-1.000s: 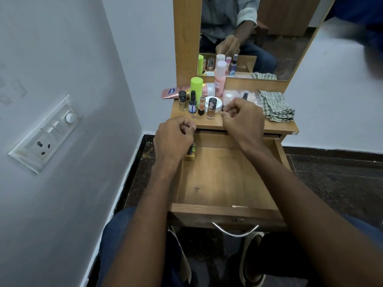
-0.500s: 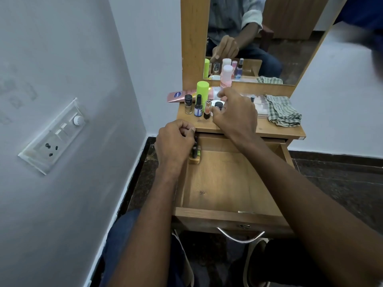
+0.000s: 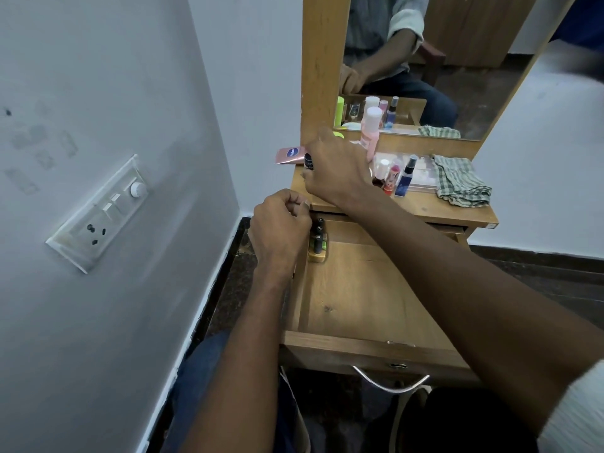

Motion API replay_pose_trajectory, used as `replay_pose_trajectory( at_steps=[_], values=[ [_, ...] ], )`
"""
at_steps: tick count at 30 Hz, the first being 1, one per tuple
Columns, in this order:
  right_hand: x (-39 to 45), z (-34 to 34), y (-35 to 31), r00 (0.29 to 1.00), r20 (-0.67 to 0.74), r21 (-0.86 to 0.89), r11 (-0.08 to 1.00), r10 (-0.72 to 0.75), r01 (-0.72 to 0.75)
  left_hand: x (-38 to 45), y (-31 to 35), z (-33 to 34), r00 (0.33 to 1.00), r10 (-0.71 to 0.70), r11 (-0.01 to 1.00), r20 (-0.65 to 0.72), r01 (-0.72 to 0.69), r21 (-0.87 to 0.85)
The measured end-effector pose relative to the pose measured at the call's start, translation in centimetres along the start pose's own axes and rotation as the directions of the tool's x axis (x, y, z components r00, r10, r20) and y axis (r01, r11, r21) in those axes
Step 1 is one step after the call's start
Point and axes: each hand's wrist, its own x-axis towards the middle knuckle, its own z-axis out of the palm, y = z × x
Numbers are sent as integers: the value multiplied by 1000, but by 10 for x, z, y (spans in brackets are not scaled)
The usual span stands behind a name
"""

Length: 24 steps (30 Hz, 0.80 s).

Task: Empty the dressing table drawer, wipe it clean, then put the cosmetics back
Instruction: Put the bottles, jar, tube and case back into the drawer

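Drawer point(image 3: 359, 299) pulled out, mostly bare; few small bottles point(image 3: 318, 238) stand in its far-left corner. Left hand point(image 3: 279, 230) curled at that corner, just beside bottles; whether pinching anything, cannot tell. Right hand point(image 3: 336, 173) above drawer on desk point(image 3: 421, 207), fingers curled round dark-capped bottle point(image 3: 308, 161). Checked cloth point(image 3: 461, 181) on desk, far right of drawer.
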Motion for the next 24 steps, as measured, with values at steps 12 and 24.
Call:
replay_pose_trajectory(
  at_steps=[12, 24],
  values=[
    [-9, -24, 0, 999, -33, 204, 978, 40, -32, 0, -5, 0, 999, -42, 999, -7, 42, -4],
    [-121, -12, 26, 863, 471, 377, 844, 180, -382, -5, -5, 7, 989, -72, 997, 130, 67, 44]
  ],
)
